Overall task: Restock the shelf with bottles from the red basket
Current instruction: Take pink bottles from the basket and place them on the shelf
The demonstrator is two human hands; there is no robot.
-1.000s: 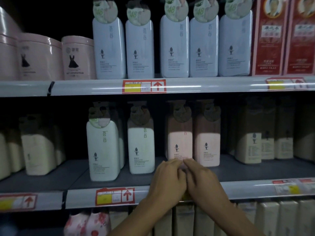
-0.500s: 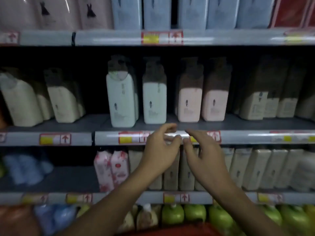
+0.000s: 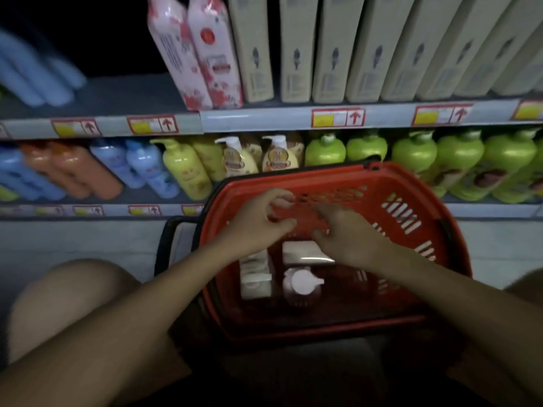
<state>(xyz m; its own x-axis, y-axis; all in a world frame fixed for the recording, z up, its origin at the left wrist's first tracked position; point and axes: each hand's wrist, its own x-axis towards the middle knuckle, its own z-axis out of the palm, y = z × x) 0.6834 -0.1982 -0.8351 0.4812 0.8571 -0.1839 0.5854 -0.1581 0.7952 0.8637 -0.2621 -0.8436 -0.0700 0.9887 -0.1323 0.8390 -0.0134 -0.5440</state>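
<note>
A person crouches before store shelving, both hands empty above a red basket [image 3: 411, 183] on the floor. The left hand [image 3: 258, 221] hovers with fingers loosely curled, pinching nothing; the right hand [image 3: 349, 236] reaches down, fingers relaxed. In the basket lie a pump bottle [image 3: 299, 284], a pale bottle [image 3: 255, 276] and a white bottle [image 3: 305, 252] partly under the right hand. At least these three remain to shelve; the shelf [image 3: 258, 118] above looks well stocked.
</note>
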